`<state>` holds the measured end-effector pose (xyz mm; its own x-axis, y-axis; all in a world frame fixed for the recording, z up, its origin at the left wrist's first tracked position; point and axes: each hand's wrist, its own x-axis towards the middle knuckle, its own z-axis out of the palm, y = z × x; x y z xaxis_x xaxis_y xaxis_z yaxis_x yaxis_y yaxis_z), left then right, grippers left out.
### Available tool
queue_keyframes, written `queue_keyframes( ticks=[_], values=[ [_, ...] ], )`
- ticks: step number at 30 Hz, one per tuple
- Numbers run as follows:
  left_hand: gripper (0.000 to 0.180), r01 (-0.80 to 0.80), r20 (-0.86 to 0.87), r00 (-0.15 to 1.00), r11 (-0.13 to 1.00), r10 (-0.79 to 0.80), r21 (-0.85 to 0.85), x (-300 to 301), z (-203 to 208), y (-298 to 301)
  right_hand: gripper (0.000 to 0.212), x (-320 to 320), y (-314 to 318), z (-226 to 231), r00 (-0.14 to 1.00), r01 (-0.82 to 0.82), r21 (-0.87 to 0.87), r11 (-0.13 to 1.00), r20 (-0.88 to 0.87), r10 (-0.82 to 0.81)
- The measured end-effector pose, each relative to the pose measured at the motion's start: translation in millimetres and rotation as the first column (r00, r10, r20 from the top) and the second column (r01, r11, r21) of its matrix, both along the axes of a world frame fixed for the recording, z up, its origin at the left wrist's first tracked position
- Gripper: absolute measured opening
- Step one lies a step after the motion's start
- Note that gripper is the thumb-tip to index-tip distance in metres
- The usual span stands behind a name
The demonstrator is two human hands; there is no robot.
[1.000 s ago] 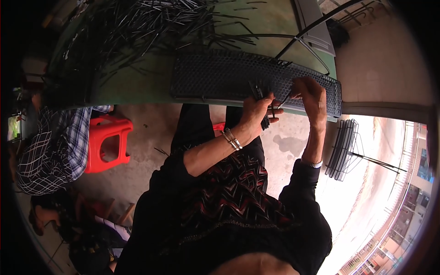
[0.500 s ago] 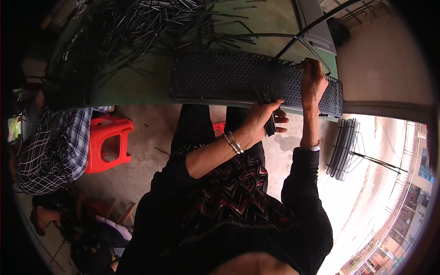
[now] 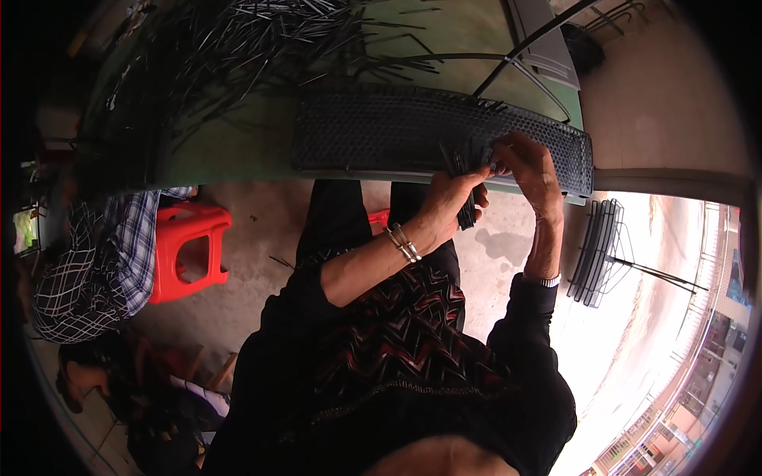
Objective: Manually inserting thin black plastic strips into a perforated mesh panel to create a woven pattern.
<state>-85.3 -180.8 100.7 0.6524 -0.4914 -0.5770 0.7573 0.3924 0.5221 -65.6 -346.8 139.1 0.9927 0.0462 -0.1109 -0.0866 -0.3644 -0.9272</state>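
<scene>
My left hand (image 3: 451,198) is closed round a bundle of thin black strips (image 3: 467,202), whose upper ends fan out over the panel's near edge. My right hand (image 3: 528,170) is bent down close beside the left thumb, its thumb and fingertips pinched together. Whatever sits in that pinch is too small and dark to make out. Behind both hands, a long black panel with a honeycomb-like mesh (image 3: 381,131) lies along the table's near edge. Short dark strip ends poke up along the panel's far edge at the right.
A big heap of loose black strips (image 3: 270,40) covers the green table's (image 3: 214,151) far left. Bent black rods (image 3: 508,63) arch behind the panel. A red plastic stool (image 3: 190,250) and a person in checked cloth (image 3: 135,246) are at left; a black wire rack (image 3: 595,254) stands right.
My right hand has come down and left from the panel's far edge to beside my left thumb. My left hand keeps its hold on the strips, its fingers more curled.
</scene>
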Motion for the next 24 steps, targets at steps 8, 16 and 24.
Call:
queue_keyframes(
  ticks=[8,16,24],
  values=[
    [0.026,0.051,-0.158,0.986,0.996,-0.062,-0.067,-5.5,10.2,-2.1,0.014,19.9,-14.0,9.1,0.751,0.588,-0.288,0.756,0.542,-0.378],
    [0.023,0.039,-0.034,0.999,0.999,-0.041,-0.037,-9.5,-0.2,-6.5,0.012,42.6,-12.5,-4.5,0.697,0.6,-0.272,0.752,0.64,-0.325],
    [0.029,0.038,-0.03,0.999,0.997,-0.04,-0.064,-7.2,11.9,-4.2,0.012,43.4,-14.2,-15.3,0.732,0.537,-0.273,0.798,0.622,-0.279]
  ],
)
